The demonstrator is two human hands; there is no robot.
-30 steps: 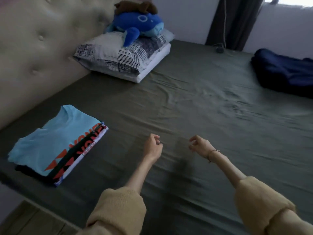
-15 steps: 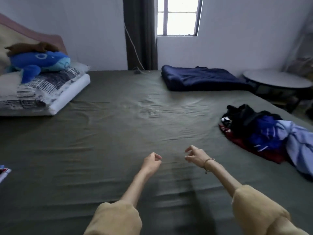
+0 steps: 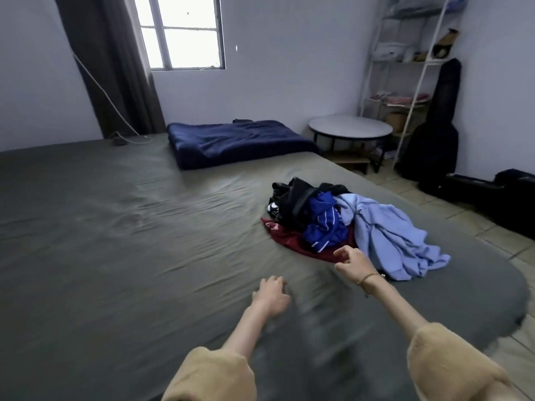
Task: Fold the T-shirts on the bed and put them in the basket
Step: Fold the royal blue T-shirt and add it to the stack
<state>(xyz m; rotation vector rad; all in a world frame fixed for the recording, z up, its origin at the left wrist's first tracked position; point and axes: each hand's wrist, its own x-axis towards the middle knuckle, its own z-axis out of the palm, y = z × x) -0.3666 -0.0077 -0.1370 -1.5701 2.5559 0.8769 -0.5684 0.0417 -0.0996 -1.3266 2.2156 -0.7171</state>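
Unfolded T-shirts (image 3: 347, 224) lie in a loose heap on the bed (image 3: 130, 241), toward its right edge: black, royal blue with white stripes, dark red underneath, pale blue spilling to the right of the heap. Right hand (image 3: 351, 260) is just at the near edge of the heap, over the dark red cloth; fingers loosely curled and spread, holding nothing; contact with cloth cannot be told. Left hand (image 3: 270, 295) is nearer than the heap and to its left, above bare sheet; fingers loosely bent, holding nothing. Folded navy blanket (image 3: 237, 143) lies beyond the heap at the bed's far edge. Round desk (image 3: 350, 130) stands beyond the heap, off the bed.
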